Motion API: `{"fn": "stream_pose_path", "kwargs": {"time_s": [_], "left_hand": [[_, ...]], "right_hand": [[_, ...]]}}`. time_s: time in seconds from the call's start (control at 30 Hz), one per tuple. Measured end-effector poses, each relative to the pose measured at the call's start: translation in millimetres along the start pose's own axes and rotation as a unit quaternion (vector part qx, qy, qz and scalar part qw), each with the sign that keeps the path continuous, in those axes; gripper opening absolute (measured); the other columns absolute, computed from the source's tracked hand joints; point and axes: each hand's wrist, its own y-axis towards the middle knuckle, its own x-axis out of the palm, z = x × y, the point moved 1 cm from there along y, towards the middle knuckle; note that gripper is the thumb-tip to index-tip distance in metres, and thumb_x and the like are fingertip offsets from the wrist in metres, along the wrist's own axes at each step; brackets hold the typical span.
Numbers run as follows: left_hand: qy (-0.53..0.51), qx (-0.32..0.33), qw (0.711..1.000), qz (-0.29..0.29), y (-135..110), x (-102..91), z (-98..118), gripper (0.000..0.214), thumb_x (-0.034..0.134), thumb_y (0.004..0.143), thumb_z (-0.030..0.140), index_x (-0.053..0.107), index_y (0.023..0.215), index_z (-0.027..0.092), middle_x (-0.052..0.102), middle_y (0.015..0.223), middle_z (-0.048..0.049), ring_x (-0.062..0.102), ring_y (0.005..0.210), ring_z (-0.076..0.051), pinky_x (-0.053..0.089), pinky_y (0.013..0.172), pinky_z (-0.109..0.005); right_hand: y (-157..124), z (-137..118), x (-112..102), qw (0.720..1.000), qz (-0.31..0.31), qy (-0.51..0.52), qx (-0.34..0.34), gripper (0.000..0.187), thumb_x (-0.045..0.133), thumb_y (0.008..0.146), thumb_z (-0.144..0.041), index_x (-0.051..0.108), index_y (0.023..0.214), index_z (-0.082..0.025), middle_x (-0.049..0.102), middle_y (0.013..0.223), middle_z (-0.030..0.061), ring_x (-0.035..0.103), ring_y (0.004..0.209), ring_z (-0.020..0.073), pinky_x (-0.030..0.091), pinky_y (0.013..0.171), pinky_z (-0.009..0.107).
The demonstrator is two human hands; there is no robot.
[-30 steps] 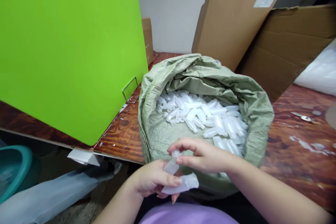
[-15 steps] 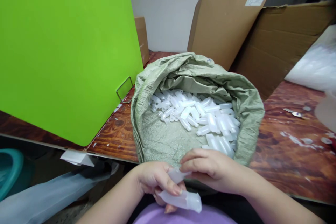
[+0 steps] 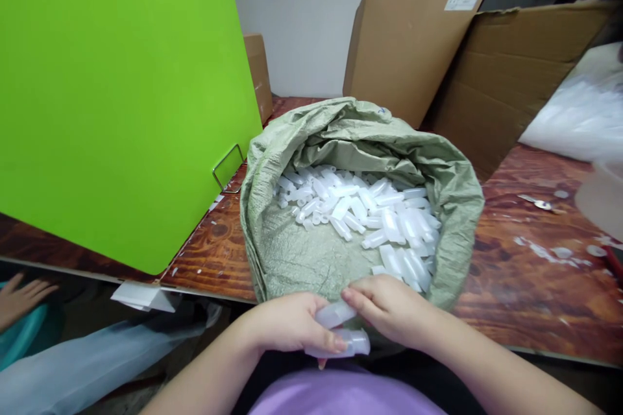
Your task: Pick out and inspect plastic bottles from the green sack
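My left hand (image 3: 294, 323) is closed around two translucent white plastic tubes, low in front of my body. The upper tube (image 3: 335, 315) points to the right; the lower tube (image 3: 354, 342) lies under my thumb and its flared end sticks out. My right hand (image 3: 392, 306) pinches the right end of the upper tube, its other fingers curled. Just beyond both hands, an open green woven sack (image 3: 296, 266) with a rolled-down rim holds a heap of similar short tubes (image 3: 357, 204).
A large bright green panel (image 3: 111, 91) stands at the left, with a wire handle (image 3: 228, 168) by its edge. Cardboard boxes (image 3: 413, 45) lean behind the sack. Keys (image 3: 540, 203) and white scraps lie on the wooden table (image 3: 516, 298). Another person's hand (image 3: 24, 298) is over a teal tub (image 3: 36, 337).
The lower tube has drawn back and levelled in my left hand. My right fingers have shifted to a pinch on the upper tube's end. Another person's hand has appeared at the far left.
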Motion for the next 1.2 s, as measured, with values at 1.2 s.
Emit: {"fn": "stream_pose_path", "kwargs": {"time_s": [1.2], "left_hand": [[0.057, -0.067, 0.988, 0.127, -119, -35.5, -89, 0.041, 0.068, 0.064, 0.052, 0.056, 0.070, 0.013, 0.043, 0.057, 0.0035, 0.032, 0.053, -0.009, 0.022, 0.048, -0.022]], "right_hand": [[128, -29, 6, 0.970, 0.082, -0.231, -0.005, 0.027, 0.039, 0.092, -0.033, 0.056, 0.102, -0.014, 0.063, 0.098, 0.0113, 0.061, 0.084, 0.0218, 0.044, 0.065, 0.030]]}}
